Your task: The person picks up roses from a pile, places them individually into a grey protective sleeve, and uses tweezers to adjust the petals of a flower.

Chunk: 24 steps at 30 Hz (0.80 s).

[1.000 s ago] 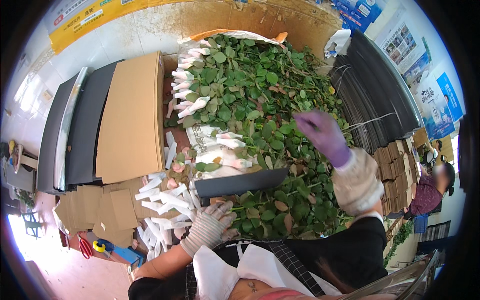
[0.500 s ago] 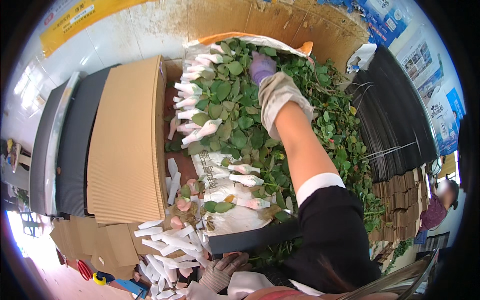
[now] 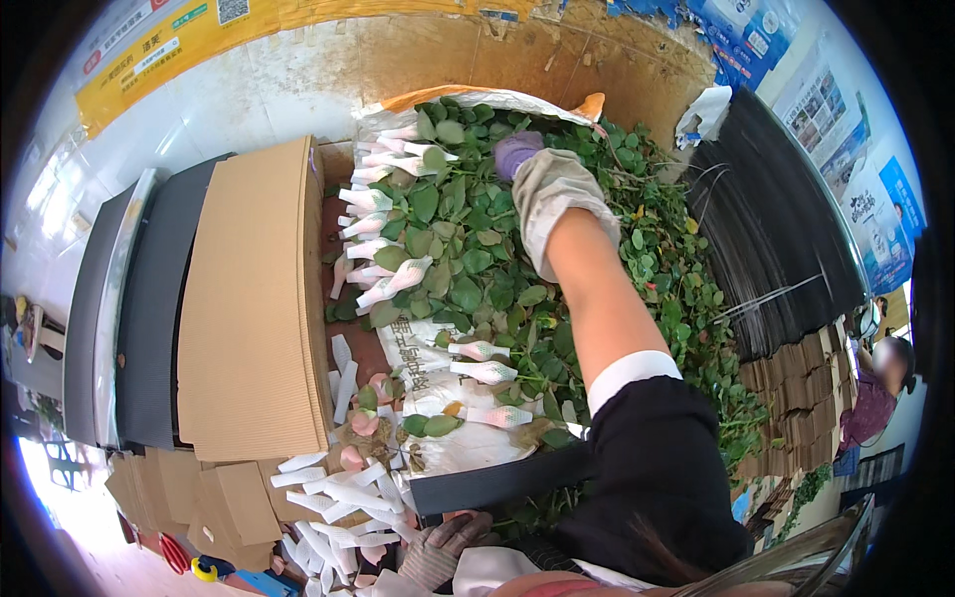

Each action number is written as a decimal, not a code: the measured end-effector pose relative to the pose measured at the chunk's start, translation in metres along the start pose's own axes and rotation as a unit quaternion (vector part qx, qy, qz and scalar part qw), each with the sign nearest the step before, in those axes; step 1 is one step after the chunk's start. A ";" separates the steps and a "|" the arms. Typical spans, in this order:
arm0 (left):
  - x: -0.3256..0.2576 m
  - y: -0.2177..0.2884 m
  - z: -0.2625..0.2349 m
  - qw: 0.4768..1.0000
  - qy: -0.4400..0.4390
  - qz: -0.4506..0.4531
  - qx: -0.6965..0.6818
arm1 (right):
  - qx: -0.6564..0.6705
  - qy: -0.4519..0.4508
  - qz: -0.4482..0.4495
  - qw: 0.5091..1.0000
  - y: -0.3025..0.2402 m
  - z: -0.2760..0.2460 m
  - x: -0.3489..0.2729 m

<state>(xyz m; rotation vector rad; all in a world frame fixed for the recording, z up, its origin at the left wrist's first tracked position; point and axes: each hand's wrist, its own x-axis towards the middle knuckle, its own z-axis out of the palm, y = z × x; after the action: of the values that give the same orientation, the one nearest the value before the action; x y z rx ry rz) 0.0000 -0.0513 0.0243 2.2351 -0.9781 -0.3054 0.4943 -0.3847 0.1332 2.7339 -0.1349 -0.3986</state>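
My right hand (image 3: 518, 155), in a purple glove with a loose beige cuff, reaches to the far end of a heap of leafy rose stems (image 3: 468, 239). Leaves and the hand's own back hide its fingers. Along the heap's left side lie several rose heads in white mesh sleeves (image 3: 408, 276). Low in the view, my left hand (image 3: 443, 553) wears a greyish glove, its fingers bent close together beside a black strip (image 3: 497, 478). Something pinkish shows by those fingers, but I cannot make it out. Loose white mesh sleeves (image 3: 343, 493) are piled left of this hand.
Stacks of tan corrugated cardboard (image 3: 249, 298) and black sheets (image 3: 164, 308) stand on the left. Bundled black sheets (image 3: 776, 229) rise on the right above brown cardboard (image 3: 791, 403). Red-handled scissors (image 3: 174, 554) lie at lower left. Another person (image 3: 875, 393) is at far right.
The scene sits slightly lower in the picture. My right hand stays at the far end of the stems, with less of its fingers showing. My left hand stays beside the black strip.
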 end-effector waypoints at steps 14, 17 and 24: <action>0.016 0.000 -0.022 0.980 0.028 0.120 0.154 | 0.483 0.580 0.095 0.650 0.277 0.046 -0.287; 0.023 0.020 -0.040 0.988 0.008 0.111 0.106 | 0.482 0.623 0.112 0.606 0.298 0.019 -0.354; 0.018 0.034 -0.055 0.991 -0.002 0.089 0.101 | 0.476 0.406 -0.132 0.769 0.132 -0.083 -0.372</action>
<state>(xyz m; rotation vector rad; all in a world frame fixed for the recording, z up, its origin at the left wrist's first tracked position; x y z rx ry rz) 0.0176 -0.0541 0.0887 2.3052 -1.2507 -0.1357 0.1583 -0.4235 0.3525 3.5929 0.3991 1.1323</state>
